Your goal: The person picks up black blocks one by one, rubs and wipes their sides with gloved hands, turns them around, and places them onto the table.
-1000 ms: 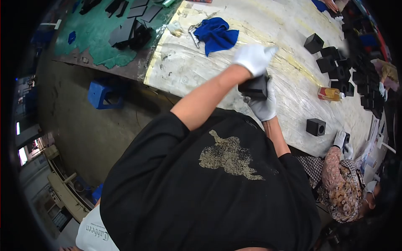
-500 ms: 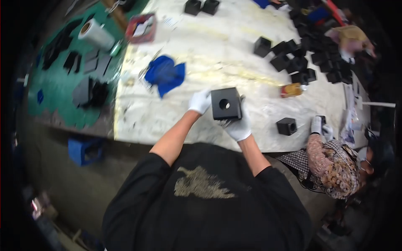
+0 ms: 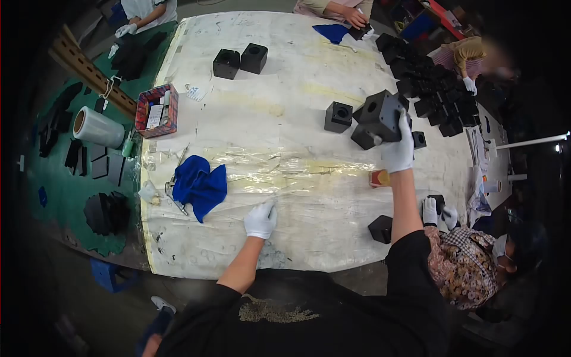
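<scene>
My right hand (image 3: pixel 399 149), in a white glove, grips a black box (image 3: pixel 381 115) with a round hole, held up over other black boxes at the right of the table. Its arm is stretched forward. Over the near part of the white table (image 3: pixel 297 229), my gloved left hand (image 3: pixel 260 221) has its fingers curled together and nothing visible in them. A blue cloth (image 3: pixel 199 183) lies to its left, over a metal tool. One more black box (image 3: pixel 338 116) stands just left of the held one.
Two black boxes (image 3: pixel 239 60) stand farther back. Many boxes (image 3: pixel 437 89) crowd the right side. A bottle (image 3: pixel 379 178) lies below my right hand. A basket (image 3: pixel 157 110) and plastic roll (image 3: pixel 99 127) are left. Co-workers sit or stand around, one at near right (image 3: pixel 467 262).
My right hand has carried the box forward and right, toward the other boxes. My left hand has let go of the box and stayed near the table's front. The view has shifted.
</scene>
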Demonstrator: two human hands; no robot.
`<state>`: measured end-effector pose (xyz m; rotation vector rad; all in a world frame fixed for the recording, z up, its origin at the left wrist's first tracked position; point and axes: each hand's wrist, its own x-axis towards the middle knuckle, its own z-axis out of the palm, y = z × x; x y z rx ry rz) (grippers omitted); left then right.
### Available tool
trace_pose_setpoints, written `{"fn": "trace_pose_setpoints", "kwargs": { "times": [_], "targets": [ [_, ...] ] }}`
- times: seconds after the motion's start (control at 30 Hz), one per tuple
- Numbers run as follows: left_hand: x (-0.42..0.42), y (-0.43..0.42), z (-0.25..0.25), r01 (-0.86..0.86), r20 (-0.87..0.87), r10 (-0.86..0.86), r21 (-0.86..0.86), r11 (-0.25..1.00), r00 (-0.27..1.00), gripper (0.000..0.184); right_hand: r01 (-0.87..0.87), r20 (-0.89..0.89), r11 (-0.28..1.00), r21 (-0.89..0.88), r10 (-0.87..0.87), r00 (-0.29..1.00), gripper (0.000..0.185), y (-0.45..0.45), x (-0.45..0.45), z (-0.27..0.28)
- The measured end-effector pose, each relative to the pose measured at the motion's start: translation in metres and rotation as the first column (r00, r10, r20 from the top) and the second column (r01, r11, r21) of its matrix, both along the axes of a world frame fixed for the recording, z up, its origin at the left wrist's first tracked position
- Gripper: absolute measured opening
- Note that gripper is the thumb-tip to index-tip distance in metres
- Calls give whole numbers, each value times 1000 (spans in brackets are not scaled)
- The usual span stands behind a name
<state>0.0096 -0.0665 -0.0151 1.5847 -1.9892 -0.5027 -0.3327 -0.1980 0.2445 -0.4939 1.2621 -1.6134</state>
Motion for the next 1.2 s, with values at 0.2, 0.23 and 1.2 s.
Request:
{"fn": "trace_pose_setpoints", "kwargs": {
  "times": [0.2,0.23,1.2],
  "targets": [
    [-5,-6,11,-12,75,6,75,997,997,4,283,-588,949,138,-152,795,65,-149,-94,-31],
    [-6,-5,11,6,85,-14,100,995,996,4,290,-728,949,123,-113,677,72,-175,-110,-46],
    [7,-9,11,48,34,-54,152,987,998,14,-250,-872,849,466,391,-296,50,-373,216,-155]
  ]
}}
